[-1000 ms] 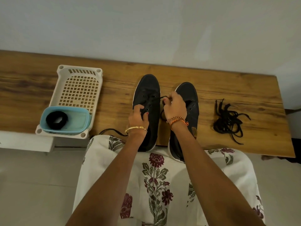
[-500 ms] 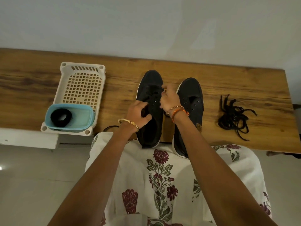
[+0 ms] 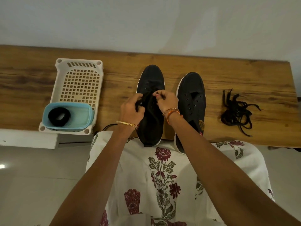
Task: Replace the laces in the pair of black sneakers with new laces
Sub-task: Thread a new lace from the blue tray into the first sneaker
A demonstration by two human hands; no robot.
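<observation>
Step in hand: lacing the left sneaker [image 3: 150,111] with a new lace. Both sneakers stand side by side on the wooden bench [image 3: 244,75], toes pointing away from the person, heels at the near edge.

The left hand [image 3: 132,110] rests on the left flank of this shoe, fingers curled over the eyelet row and gripping the upper; whether it also holds a lace end cannot be told. The right hand [image 3: 166,99] sits over the throat of the same shoe, thumb and forefinger pinched together at the upper eyelets, apparently on a black lace end, though black on black makes this hard to confirm. A loop of black lace [image 3: 108,127] shows at the bench edge beside the left wrist.

The right sneaker [image 3: 191,101] shows bare eyelets and an open tongue: unlaced.

A tangle of loose black laces [image 3: 236,113] lies on the bench well apart to the right, probably the removed set. To the left, a white plastic basket [image 3: 79,62] holds a blue container [image 3: 81,115] with a coiled black lace [image 3: 59,116] inside, likely the remaining new one.

Next move, as judged: feed the pinched end through the next eyelet while the left hand steadies the upper, then draw it snug.
</observation>
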